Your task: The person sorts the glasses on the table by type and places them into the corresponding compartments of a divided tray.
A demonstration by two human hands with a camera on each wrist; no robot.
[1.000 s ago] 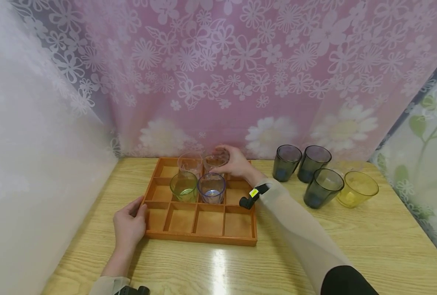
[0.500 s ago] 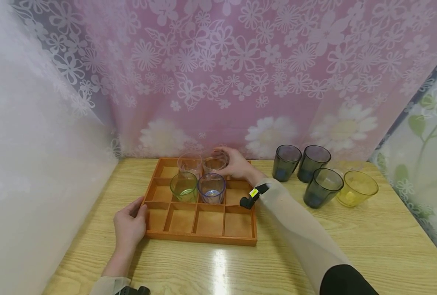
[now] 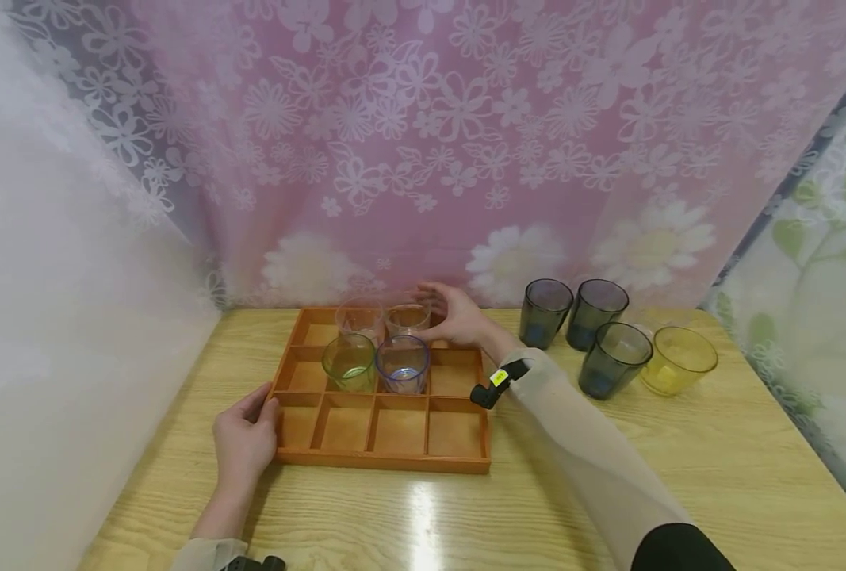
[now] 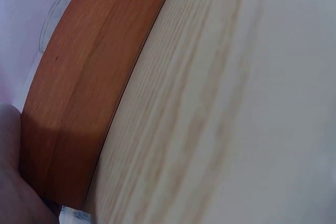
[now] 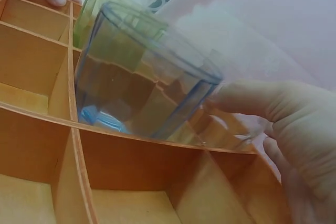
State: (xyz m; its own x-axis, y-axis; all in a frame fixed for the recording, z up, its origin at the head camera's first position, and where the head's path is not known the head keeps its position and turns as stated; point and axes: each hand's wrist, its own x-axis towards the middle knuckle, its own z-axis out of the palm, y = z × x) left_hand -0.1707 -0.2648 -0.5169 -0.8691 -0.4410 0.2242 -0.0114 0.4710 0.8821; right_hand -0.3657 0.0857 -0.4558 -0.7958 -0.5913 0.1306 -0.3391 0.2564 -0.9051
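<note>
The clear glass (image 3: 407, 319) stands in the wooden tray's (image 3: 383, 461) back row, the right hand (image 3: 458, 317) curled around it; the left hand (image 3: 243, 441) rests open against the tray's left edge.

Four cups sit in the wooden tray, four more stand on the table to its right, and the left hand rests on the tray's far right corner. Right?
Not quite. The left hand rests on the tray's near left corner, as the head view shows. The rest stands.

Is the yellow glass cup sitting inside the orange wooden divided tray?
No, the yellow glass cup stands on the wooden table, right of the orange wooden divided tray, beside three dark glass cups.
</note>
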